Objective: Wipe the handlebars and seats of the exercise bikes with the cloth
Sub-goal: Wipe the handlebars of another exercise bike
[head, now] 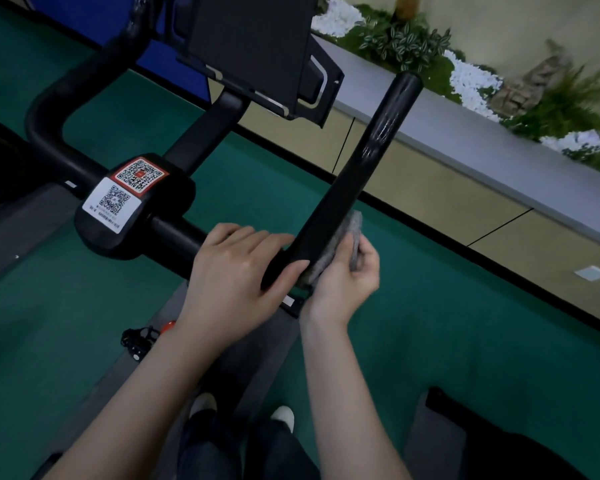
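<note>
Hands work as 2: the left hand (236,271) curls round the handlebar (357,174) at its bend, and the right hand (343,282) pinches the grey cloth (352,233) against the right horn. Better to wrap the cloth fully round and slide tipward. Rightward, a planter (482,133) holds leafy plants (402,43) and white pebbles (471,77).

Two hands (236,268) (347,284), one cloth (353,233), one handlebar (371,161)
</note>
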The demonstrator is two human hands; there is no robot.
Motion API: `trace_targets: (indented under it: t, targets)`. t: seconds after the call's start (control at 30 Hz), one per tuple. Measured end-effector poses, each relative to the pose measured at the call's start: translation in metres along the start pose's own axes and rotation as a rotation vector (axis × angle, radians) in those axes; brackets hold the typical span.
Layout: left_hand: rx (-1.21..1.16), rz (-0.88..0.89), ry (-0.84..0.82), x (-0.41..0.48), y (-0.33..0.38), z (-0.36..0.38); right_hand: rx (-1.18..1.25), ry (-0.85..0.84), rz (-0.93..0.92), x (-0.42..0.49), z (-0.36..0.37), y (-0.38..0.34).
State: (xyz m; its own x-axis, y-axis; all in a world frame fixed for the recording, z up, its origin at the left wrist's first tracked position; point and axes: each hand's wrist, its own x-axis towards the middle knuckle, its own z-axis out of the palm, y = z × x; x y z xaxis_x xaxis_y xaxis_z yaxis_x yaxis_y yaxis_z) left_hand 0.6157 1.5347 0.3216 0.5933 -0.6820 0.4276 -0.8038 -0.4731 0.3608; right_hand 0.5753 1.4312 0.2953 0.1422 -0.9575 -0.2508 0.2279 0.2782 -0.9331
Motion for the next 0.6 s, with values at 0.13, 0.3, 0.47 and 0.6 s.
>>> trace_targets:
  t: [0.13, 0.3, 0.47, 0.6]
  targets:
    - [-0.003, 0.0, 0.009, 0.0, 0.0, 0.001, 0.124, -0.192, 0.145, 0.0, -0.003, -0.001]
    - [0.004, -0.01, 0.006, 0.0, 0.001, 0.002, 0.197, -0.453, 0.352, -0.009, -0.021, 0.0]
    - [0.004, -0.027, -0.011, 0.0, 0.003, 0.0, 0.084, -0.6, 0.394, 0.005, -0.025, -0.012]
    - [-0.003, -0.041, -0.032, 0.001, 0.006, -0.004, 0.075, -0.625, 0.367, 0.002, -0.031, -0.014]
